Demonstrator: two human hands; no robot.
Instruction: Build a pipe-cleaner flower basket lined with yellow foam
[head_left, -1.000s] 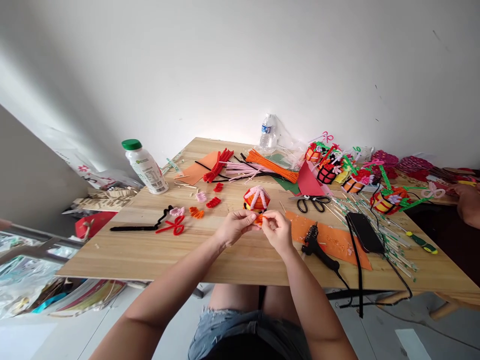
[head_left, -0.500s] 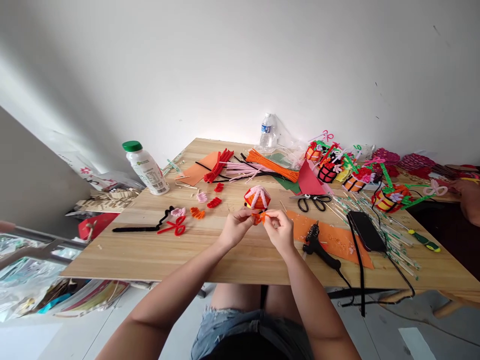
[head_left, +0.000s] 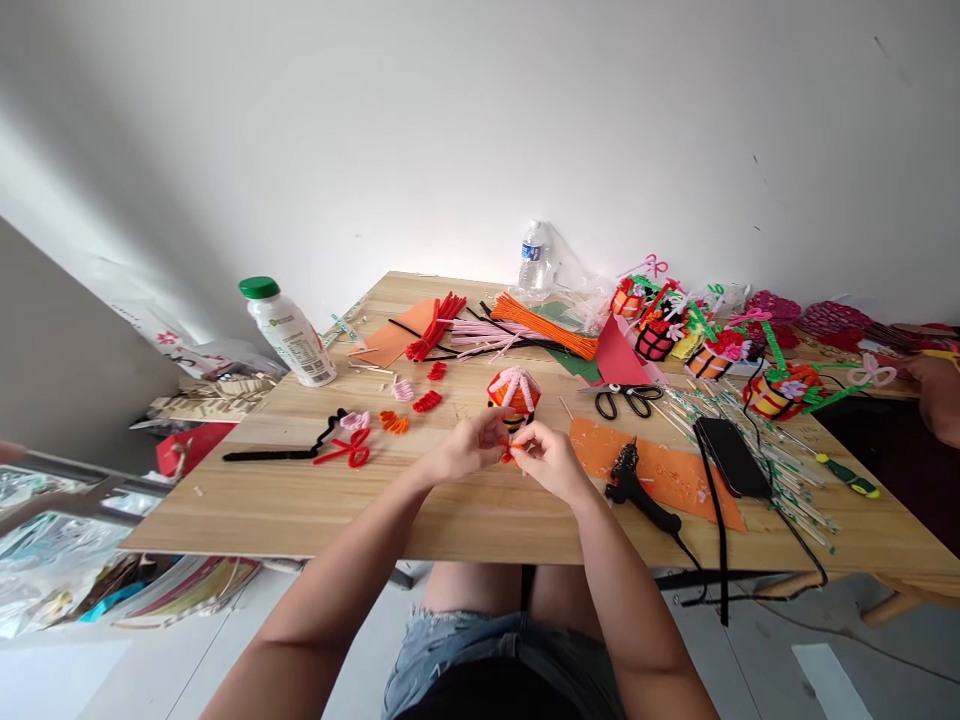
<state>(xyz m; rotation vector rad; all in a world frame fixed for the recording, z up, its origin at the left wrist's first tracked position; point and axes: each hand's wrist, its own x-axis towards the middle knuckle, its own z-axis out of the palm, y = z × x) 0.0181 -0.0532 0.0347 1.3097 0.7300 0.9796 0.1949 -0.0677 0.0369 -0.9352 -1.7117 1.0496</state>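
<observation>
Between the fingertips of my left hand (head_left: 474, 443) and my right hand (head_left: 551, 458) is a small bent orange pipe cleaner (head_left: 511, 453), partly hidden by the fingers. Both hands pinch it above the table's front half. Just beyond them stands a small pipe-cleaner house or lantern (head_left: 514, 392) with an orange and pink roof and a striped black and yellow body. Left of my hands lie curled pieces: an orange one (head_left: 394, 422), a red one (head_left: 427, 401), a pink one (head_left: 402, 388), a red bow (head_left: 352, 449) and a black pipe cleaner (head_left: 270, 456).
A hot glue gun (head_left: 641, 490) lies on orange felt (head_left: 686, 485) at right, near a phone (head_left: 733, 458) and scissors (head_left: 628, 400). Pipe-cleaner bundles (head_left: 544, 325) lie behind. A white bottle (head_left: 289, 335) stands at left, flower baskets (head_left: 716, 355) at right. Another person's hand (head_left: 937, 390) shows far right.
Both hands have drawn slightly lower and nearer to me with the orange pipe cleaner, baring more of the small house's striped body. The fingers have shifted closer together.
</observation>
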